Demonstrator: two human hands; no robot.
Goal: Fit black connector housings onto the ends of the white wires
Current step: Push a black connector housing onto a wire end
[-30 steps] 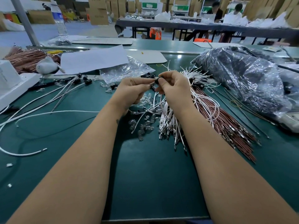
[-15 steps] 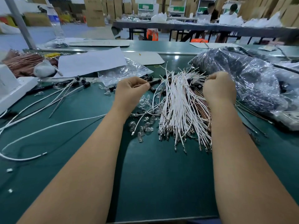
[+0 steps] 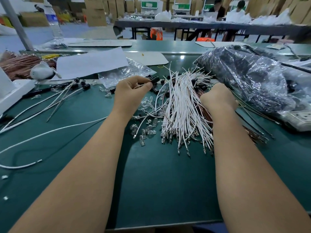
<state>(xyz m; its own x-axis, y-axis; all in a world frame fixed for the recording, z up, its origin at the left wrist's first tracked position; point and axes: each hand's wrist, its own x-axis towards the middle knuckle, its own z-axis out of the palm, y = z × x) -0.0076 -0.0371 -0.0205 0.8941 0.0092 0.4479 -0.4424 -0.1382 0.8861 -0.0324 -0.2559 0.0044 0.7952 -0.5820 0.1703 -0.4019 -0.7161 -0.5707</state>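
- Left hand (image 3: 130, 94) pinches a black housing (image 3: 155, 80) in its fingers, above the desk (image 3: 159, 190).
- Right hand (image 3: 217, 97) is curled into the white wires (image 3: 181, 108); it seems to grip some, though its fingers are hidden.
- Clear bulbs (image 3: 146, 130) lie between the hands.

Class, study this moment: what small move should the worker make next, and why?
Probably pull one wire free from the white wires with the right hand and bring it to the black housing pinched in the left hand, which looks unfitted.
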